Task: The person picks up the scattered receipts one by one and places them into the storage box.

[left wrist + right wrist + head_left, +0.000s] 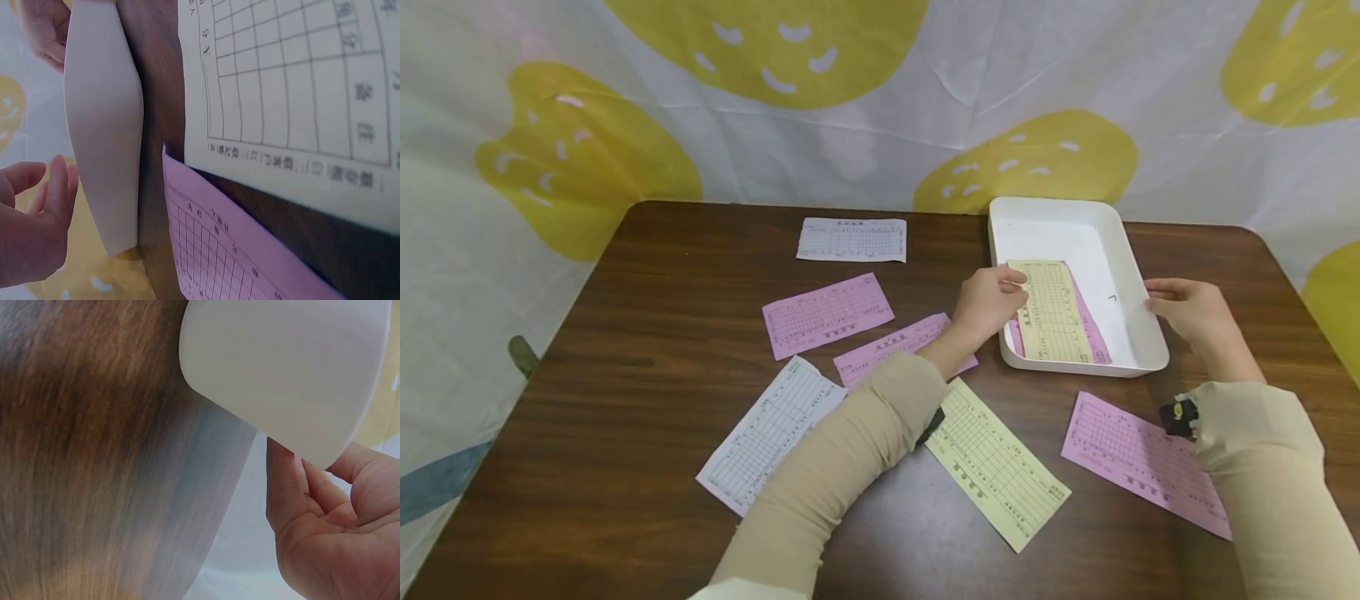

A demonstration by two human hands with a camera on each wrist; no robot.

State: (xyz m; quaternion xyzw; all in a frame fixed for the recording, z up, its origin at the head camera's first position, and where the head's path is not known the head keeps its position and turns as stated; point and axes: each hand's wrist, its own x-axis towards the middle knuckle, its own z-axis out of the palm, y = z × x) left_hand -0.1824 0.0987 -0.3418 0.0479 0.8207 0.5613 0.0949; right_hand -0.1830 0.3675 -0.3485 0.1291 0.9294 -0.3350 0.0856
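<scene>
A white tray stands at the right rear of the table. Inside it, at the near left, a yellow slip lies over pink slips. My left hand is above the tray's left rim, its fingertips at the yellow slip's edge. In the left wrist view, a gap shows between the thumb and fingers of the left hand. My right hand grips the tray's right rim between thumb and fingers. In the right wrist view, the tray wall hides some fingertips of the right hand.
Loose on the wooden table lie white slips, pink slips and a yellow slip. My left forearm crosses over some of them. A patterned cloth hangs behind the table.
</scene>
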